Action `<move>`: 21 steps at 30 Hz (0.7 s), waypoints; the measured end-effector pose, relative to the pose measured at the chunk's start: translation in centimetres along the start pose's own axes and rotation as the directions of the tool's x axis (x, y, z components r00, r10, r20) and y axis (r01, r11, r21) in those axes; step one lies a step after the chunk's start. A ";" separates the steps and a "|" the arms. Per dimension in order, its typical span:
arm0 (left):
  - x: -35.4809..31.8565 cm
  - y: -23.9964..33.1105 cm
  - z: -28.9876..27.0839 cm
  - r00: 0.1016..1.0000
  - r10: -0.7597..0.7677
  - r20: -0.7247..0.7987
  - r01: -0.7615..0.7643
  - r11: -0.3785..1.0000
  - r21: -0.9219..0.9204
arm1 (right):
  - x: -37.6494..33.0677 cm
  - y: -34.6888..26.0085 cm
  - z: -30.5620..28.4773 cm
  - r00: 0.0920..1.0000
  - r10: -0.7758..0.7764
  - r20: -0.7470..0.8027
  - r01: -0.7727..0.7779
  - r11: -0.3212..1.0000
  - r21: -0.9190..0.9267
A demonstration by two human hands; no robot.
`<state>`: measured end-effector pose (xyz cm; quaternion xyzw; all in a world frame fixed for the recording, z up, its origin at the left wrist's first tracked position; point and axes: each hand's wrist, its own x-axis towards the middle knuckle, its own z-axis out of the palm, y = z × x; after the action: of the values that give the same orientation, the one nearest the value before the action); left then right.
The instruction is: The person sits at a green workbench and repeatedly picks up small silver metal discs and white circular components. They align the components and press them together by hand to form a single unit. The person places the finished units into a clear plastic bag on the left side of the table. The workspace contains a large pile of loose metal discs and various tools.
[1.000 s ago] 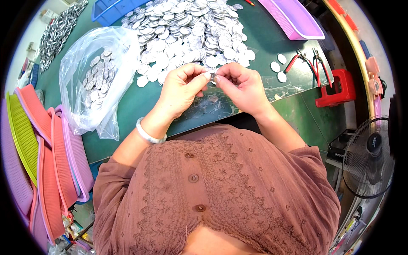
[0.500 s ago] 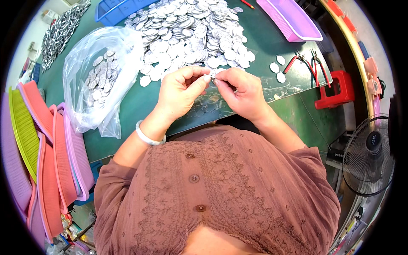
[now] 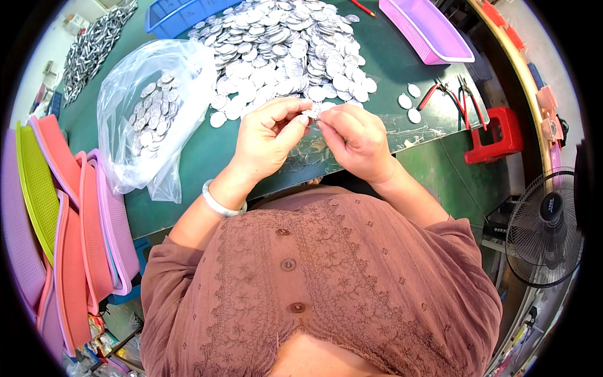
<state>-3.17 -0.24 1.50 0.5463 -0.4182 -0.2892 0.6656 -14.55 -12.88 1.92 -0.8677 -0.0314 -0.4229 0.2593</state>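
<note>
Left hand [image 3: 267,141]: raised just above the green counter [image 3: 201,157], fingers [image 3: 295,122] closed in a pinch on a small silver disc [image 3: 312,112]. White bangle [image 3: 221,204] on the left wrist.

Right hand [image 3: 355,138]: directly beside the left, fingertips meeting it at the same small silver disc, fingers closed in a pinch on it from the right side. Disc mostly hidden between the fingertips of both hands; finer detail too small to tell.

Location of the held disc: between the two hands, over the near part of the counter, just in front of the large heap of silver discs [image 3: 282,44].

Surroundings:
- Clear plastic bag [image 3: 151,107], left of the hands, lying on the counter, partly filled with silver discs.
- Three loose oval discs [image 3: 409,103] to the right of the hands, apart from the heap.
- Red-handled pliers [image 3: 455,94] near those discs, at the right counter edge.
- Purple tray [image 3: 427,28] at the far right; blue tray [image 3: 176,12] at the far left of the heap.
- Pile of grey metal parts [image 3: 94,44] at the far left corner.
- Stack of pink, purple and yellow-green trays [image 3: 63,207] standing on edge, left of the counter.
- Red stool [image 3: 496,135] and black fan [image 3: 546,226] on the floor, right side.
</note>
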 end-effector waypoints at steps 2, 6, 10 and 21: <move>-0.1 -0.1 0.0 1.000 0.010 -0.001 -0.010 1.000 -0.007 | 0.0 -0.1 0.1 1.000 -0.008 -0.011 0.009 1.000 0.004; -0.1 0.0 -0.1 1.000 0.019 -0.001 -0.019 1.000 0.018 | -0.1 -0.1 0.2 1.000 -0.024 -0.012 0.024 1.000 0.005; -0.2 0.1 -0.2 1.000 0.014 0.004 -0.014 1.000 0.021 | -0.1 -0.3 0.1 0.999 -0.051 -0.008 0.050 0.998 -0.034; 0.0 1.0 -0.5 0.989 -0.145 0.029 0.146 0.989 -0.019 | -0.6 -0.1 0.0 0.989 -0.144 0.023 0.146 0.983 -0.115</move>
<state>-2.77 0.26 2.43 0.5645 -0.3834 -0.3488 0.6424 -14.97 -12.71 1.55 -0.8798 -0.0718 -0.4355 0.1766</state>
